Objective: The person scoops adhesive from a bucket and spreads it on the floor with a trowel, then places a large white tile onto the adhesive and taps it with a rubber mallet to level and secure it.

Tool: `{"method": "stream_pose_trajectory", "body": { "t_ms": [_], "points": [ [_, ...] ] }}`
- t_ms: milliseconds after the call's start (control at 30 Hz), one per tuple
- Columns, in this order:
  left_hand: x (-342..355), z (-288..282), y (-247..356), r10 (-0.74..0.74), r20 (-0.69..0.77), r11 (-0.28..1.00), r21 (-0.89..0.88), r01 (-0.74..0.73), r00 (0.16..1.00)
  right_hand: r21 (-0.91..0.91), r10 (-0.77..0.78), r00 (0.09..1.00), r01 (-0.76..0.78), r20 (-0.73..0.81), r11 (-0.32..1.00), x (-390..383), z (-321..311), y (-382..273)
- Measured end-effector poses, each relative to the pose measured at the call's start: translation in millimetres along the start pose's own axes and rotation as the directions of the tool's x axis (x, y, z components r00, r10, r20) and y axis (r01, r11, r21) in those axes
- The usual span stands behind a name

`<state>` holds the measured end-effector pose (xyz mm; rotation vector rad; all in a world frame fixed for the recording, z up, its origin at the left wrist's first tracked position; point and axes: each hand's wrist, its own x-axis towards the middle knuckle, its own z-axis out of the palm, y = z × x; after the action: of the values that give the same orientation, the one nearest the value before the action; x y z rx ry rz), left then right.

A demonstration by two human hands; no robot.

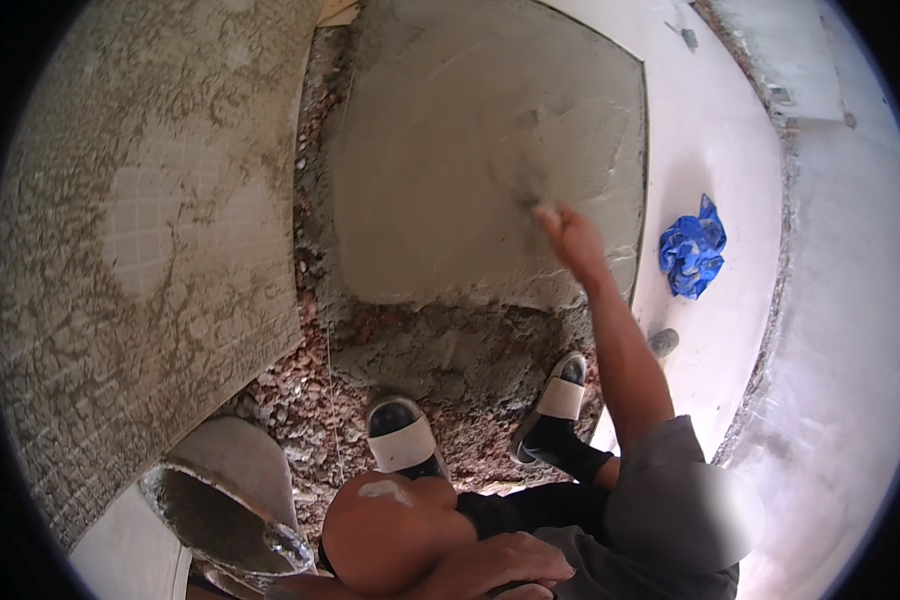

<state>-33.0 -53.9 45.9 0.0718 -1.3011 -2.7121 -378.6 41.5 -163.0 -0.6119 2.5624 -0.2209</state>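
Observation:
My right hand (570,235) is closed on a trowel (530,202), blurred by motion, against the wet grey cement surface (420,170). My left hand (525,560) rests low by my lap, fingers lying loosely with nothing visible in them. Rough dark mortar and reddish rubble (460,345) border the cement on the near side, where my two sandaled feet (398,440) stand.
A cement-stained bucket (225,450) stands at lower left, beside a mortar-smeared tiled surface (140,210). Crumpled blue plastic (692,255) lies on the white ledge (710,360) at right, with a small grey object (688,38) farther along.

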Motion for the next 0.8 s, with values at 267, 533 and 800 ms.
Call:
{"method": "stream_pose_trajectory", "body": {
  "t_ms": [267, 533, 800],
  "points": [
    [14.3, 12.7, -9.0, -0.054, -0.124, 0.987, -0.157, 0.035, 0.991, -0.26, -0.116, 0.993, 0.115, 0.01, 0.959, 49.2, -42.7, 47.2],
    [39.1, 22.6, -14.4, -0.21, -0.4, 0.971, -0.192, 0.142, 0.892, -0.184, 0.143, 0.948, -0.2, -0.286, 0.962, 139.7, -88.3, 121.1],
    [76.3, 0.3, -25.2, -0.06, -0.253, 0.985, -0.174, 0.015, 0.966, 0.471, 0.325, 0.943, -0.322, 0.078, 0.821, 105.2, -105.8, 115.2]
  ]
}}
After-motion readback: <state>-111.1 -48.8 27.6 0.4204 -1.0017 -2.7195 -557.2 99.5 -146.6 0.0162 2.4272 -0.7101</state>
